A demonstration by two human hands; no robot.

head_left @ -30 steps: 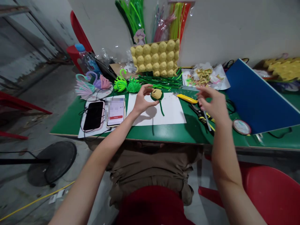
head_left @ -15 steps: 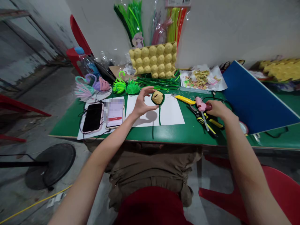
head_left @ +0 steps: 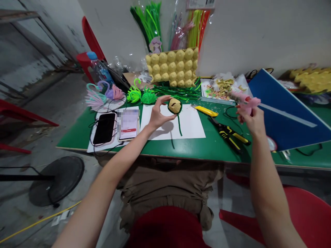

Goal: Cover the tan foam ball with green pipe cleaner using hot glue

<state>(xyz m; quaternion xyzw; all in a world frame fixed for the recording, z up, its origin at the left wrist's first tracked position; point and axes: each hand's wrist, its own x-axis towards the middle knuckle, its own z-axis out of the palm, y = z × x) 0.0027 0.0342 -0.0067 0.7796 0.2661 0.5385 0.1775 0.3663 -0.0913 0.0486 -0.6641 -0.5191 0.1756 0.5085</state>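
A green table carries white paper, two phones, pliers and a yellow knife.

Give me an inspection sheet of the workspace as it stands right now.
Surface: green table with a white paper sheet in the middle.
Job's things: tan cup with a green stem; pink glue gun, blurred.
Clutter: two phones; yellow knife; yellow-handled pliers; egg tray; green stems; blue board; tape roll.
Hands: left hand holds the cup above the paper; right hand holds the glue gun off the table.
Cables: black cord near the pliers; phone leads at the left.
Surroundings: red chairs; fan base on the floor.
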